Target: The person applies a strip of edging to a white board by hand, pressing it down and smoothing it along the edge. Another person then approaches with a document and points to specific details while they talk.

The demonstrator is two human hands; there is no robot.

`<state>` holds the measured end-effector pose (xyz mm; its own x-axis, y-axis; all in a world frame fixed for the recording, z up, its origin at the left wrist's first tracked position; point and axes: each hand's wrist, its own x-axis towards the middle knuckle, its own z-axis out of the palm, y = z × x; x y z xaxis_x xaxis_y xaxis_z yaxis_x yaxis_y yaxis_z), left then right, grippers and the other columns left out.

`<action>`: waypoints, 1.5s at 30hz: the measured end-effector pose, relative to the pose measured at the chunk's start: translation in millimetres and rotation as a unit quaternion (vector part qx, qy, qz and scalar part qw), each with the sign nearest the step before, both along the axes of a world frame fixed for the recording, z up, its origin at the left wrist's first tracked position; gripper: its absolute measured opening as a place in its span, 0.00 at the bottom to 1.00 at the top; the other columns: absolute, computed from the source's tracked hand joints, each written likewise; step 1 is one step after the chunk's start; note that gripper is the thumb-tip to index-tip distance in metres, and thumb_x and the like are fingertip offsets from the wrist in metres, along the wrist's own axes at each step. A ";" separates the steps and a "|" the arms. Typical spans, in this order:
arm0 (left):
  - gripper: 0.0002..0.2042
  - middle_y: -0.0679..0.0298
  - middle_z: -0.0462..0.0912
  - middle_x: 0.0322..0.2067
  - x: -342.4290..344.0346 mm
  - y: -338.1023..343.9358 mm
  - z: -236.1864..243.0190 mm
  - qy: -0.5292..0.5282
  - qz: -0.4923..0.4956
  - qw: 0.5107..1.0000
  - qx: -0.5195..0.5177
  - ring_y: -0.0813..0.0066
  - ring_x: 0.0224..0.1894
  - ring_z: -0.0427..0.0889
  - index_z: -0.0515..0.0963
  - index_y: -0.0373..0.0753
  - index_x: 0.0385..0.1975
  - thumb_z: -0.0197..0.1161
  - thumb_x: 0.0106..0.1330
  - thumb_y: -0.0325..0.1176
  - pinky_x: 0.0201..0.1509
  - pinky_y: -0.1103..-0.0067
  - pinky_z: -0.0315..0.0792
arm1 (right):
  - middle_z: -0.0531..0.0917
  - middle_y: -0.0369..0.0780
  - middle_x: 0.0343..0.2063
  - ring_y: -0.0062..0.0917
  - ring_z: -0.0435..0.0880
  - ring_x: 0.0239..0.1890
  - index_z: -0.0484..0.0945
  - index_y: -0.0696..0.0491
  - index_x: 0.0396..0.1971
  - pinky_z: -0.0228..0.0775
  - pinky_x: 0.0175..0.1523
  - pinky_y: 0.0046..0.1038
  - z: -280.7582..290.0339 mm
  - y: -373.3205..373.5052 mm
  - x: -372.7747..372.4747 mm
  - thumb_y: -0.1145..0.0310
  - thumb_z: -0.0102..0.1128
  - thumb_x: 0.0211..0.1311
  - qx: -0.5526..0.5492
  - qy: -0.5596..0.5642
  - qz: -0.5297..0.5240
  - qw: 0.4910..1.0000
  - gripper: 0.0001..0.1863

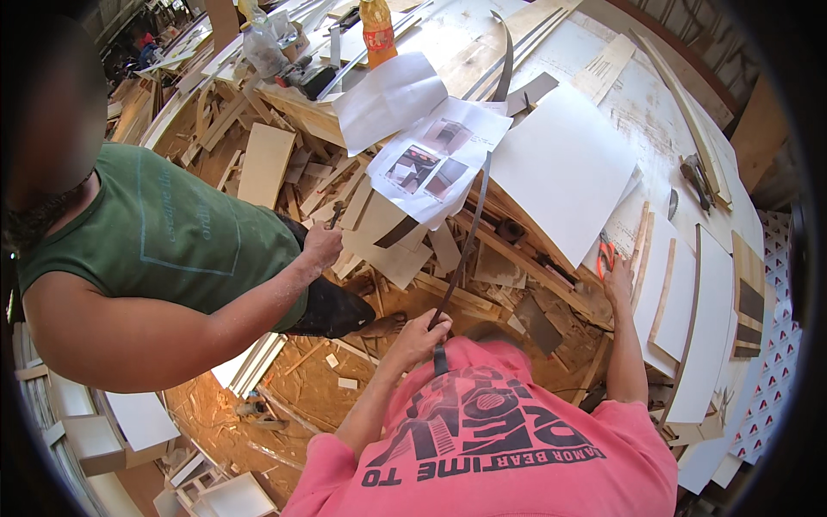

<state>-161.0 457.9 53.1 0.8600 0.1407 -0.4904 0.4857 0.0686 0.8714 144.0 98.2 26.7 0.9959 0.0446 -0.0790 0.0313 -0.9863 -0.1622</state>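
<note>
My left hand (420, 338) is closed around a long, thin dark strip (465, 239). The strip rises from my fist to the edge of the printed sheets, and its lower end hangs against my pink shirt. Farther right, my right hand (617, 283) reaches the table's edge with its fingers closed on an orange-handled hand tool (606, 257), whether scissors or pliers I cannot tell. A large white panel (564, 172) lies just beyond that tool. The printed sheets with pictures (435, 159) overhang the table's near edge.
A person in a green sleeveless top (172, 233) stands at left, holding a small dark tool (338, 212). On the table are an orange drink bottle (377, 34), a cordless drill (306, 79) and dark pliers (694, 181). Wood offcuts (267, 164) litter the floor.
</note>
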 end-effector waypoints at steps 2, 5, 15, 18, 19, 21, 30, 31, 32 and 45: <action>0.10 0.68 0.76 0.22 -3.5 -4.2 4.7 0.000 0.005 1.000 0.007 0.84 0.20 0.71 0.74 0.37 0.39 0.56 0.66 0.37 0.24 0.84 0.66 | 0.66 0.49 0.55 0.48 0.67 0.55 0.66 0.53 0.58 0.64 0.58 0.45 5.6 3.6 -6.5 0.74 0.51 0.53 -0.004 0.006 0.005 1.000 0.27; 0.12 0.67 0.75 0.22 0.7 -1.6 2.0 -0.022 0.003 1.000 0.020 0.80 0.24 0.73 0.74 0.36 0.38 0.55 0.65 0.40 0.27 0.80 0.66 | 0.66 0.48 0.55 0.47 0.68 0.54 0.66 0.53 0.57 0.64 0.57 0.45 2.8 1.7 -4.3 0.74 0.51 0.53 -0.013 -0.003 -0.009 1.000 0.27; 0.11 0.67 0.75 0.22 2.7 0.8 5.6 -0.002 0.002 1.000 0.021 0.81 0.25 0.73 0.74 0.36 0.37 0.56 0.64 0.38 0.28 0.80 0.66 | 0.66 0.48 0.56 0.47 0.67 0.56 0.65 0.54 0.59 0.63 0.59 0.45 1.1 1.9 -2.4 0.74 0.50 0.55 -0.004 0.007 0.000 1.000 0.27; 0.11 0.67 0.76 0.22 3.6 0.7 7.5 -0.005 0.002 1.000 0.016 0.82 0.23 0.72 0.74 0.37 0.38 0.56 0.65 0.38 0.27 0.82 0.66 | 0.66 0.48 0.56 0.47 0.67 0.56 0.65 0.55 0.59 0.63 0.59 0.45 0.1 0.1 -2.5 0.73 0.50 0.56 -0.004 0.014 -0.003 1.000 0.27; 0.11 0.67 0.76 0.22 3.5 1.2 5.4 -0.007 0.001 1.000 0.014 0.83 0.21 0.72 0.74 0.37 0.39 0.56 0.66 0.38 0.25 0.83 0.66 | 0.66 0.47 0.56 0.47 0.67 0.55 0.65 0.55 0.59 0.63 0.59 0.45 1.7 1.0 -3.1 0.73 0.50 0.56 -0.006 0.018 -0.002 1.000 0.27; 0.10 0.68 0.77 0.22 2.7 1.6 0.7 -0.008 0.001 1.000 0.008 0.85 0.20 0.71 0.74 0.37 0.40 0.56 0.66 0.37 0.24 0.84 0.66 | 0.66 0.47 0.55 0.46 0.67 0.55 0.65 0.55 0.59 0.63 0.58 0.44 6.6 5.2 -4.4 0.73 0.50 0.55 -0.011 0.026 -0.006 1.000 0.27; 0.11 0.67 0.76 0.22 1.4 1.2 -0.4 0.009 0.001 1.000 0.006 0.82 0.22 0.72 0.74 0.38 0.39 0.56 0.65 0.39 0.24 0.82 0.66 | 0.66 0.47 0.55 0.46 0.67 0.55 0.65 0.53 0.59 0.63 0.58 0.44 7.9 6.0 -4.5 0.73 0.49 0.56 -0.026 0.026 -0.015 0.999 0.27; 0.11 0.67 0.76 0.22 2.0 1.1 2.6 0.009 0.001 1.000 0.005 0.82 0.22 0.72 0.74 0.38 0.39 0.56 0.65 0.39 0.24 0.82 0.66 | 0.66 0.47 0.56 0.46 0.67 0.55 0.65 0.52 0.59 0.63 0.59 0.44 7.1 4.8 -4.1 0.72 0.49 0.57 -0.027 0.025 -0.013 0.999 0.27; 0.11 0.67 0.76 0.22 2.3 0.9 2.6 0.009 0.000 1.000 0.004 0.82 0.22 0.73 0.74 0.38 0.39 0.56 0.66 0.39 0.24 0.82 0.66 | 0.65 0.47 0.56 0.46 0.67 0.55 0.65 0.52 0.59 0.63 0.59 0.44 6.2 3.7 -3.6 0.71 0.49 0.57 -0.028 0.024 -0.011 0.999 0.26; 0.11 0.66 0.75 0.22 0.6 0.2 2.1 0.003 -0.002 1.000 0.005 0.81 0.22 0.72 0.73 0.38 0.38 0.55 0.66 0.39 0.24 0.82 0.66 | 0.65 0.46 0.58 0.46 0.67 0.56 0.66 0.51 0.59 0.62 0.60 0.43 5.8 6.3 -3.6 0.71 0.51 0.58 -0.017 0.021 -0.017 0.999 0.26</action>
